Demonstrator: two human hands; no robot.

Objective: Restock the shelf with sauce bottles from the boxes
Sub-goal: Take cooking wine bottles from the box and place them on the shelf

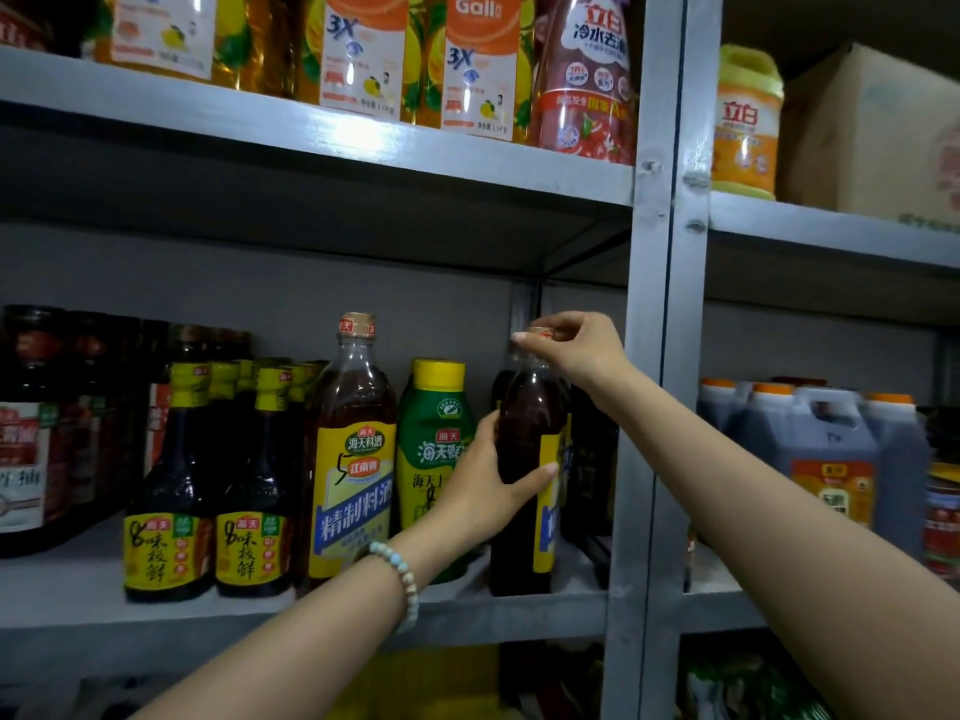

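Sauce bottle [524, 433] is being gripped by the left hand [485, 493] and cap-pinched by the right hand [576, 348] at the shelf's [156, 623] right edge, restocking probably partway.

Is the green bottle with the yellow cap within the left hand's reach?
Probably yes: the green yellow-capped bottle stands beside the left hand at the shelf front, though that hand grips the tall dark sauce bottle.

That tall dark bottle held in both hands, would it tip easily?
Probably rather tippy: the bottle is tall and narrow, and the left hand holds its side while the right hand pinches the cap. Filled nearly to the neck, it likely feels heavy.
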